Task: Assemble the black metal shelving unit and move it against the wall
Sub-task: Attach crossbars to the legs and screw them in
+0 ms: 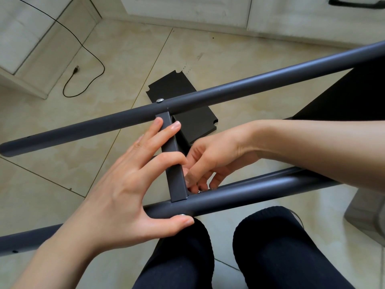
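- At the upper left of the frame a thin black cable with a plug (83,59) trails over the beige tiled floor (52,142), beside a pale cabinet base (25,38).
- Lower left to centre, the left hand (133,184) is spread across the joint of the frame: its thumb presses a silver screw head (182,215) on the near side of the near dark grey round metal tube (239,197), its forefinger curls over the short dark grey flat metal crossbar (174,161), and two more fingers lie straight along that crossbar.
- The crossbar runs from the near tube up to the far dark grey round metal tube (229,90), where another silver screw (160,100) is already seated, so the far joint looks done.
- Behind, at centre, black flat shelf panels (193,126) lie on the floor, not yet fitted.
- Right of centre, the right hand (210,163) reaches under the crossbar with fingertips pinched at the near joint; a small glint of metal shows there, probably a nut, though it is too hidden to be sure.
- At the bottom, the person's knees in black trousers (281,247) sit just under the near tube.
- The step in hand appears to be fastening the crossbar's near end; assembly is at an early stage.
- Next, the fastener likely needs threading and tightening while the left hand keeps the screw from turning.
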The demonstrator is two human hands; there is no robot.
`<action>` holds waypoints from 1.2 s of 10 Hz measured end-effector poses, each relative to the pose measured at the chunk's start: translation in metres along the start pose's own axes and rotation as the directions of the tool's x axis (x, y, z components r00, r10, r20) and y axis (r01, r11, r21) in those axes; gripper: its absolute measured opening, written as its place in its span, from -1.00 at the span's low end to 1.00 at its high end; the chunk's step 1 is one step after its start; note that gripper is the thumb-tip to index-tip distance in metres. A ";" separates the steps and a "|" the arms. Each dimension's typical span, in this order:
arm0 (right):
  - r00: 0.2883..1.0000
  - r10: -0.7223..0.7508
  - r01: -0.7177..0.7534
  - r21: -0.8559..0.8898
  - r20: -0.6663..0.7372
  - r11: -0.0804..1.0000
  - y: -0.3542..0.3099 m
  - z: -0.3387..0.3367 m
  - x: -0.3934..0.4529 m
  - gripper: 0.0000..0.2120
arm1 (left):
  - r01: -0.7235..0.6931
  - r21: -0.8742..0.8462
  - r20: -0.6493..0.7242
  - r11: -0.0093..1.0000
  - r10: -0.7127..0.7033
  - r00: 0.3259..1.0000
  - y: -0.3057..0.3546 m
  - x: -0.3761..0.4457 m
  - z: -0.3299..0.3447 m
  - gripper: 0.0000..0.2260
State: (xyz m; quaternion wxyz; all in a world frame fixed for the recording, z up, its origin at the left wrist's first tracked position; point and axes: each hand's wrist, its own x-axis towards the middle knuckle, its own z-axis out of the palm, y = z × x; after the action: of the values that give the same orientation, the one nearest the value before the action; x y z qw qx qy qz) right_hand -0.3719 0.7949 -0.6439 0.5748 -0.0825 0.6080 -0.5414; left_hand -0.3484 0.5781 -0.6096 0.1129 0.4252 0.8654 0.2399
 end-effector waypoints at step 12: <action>0.999 0.033 -0.037 0.104 0.039 0.994 0.002 -0.001 0.001 -0.70 | 0.004 0.002 0.000 1.000 -0.004 1.000 0.001 0.000 0.000 -0.42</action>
State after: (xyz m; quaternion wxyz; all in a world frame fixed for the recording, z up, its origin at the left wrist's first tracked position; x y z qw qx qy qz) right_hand -0.3725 0.7955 -0.6461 0.5989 -0.0517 0.5694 -0.5608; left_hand -0.3483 0.5787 -0.6089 0.1130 0.4236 0.8664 0.2389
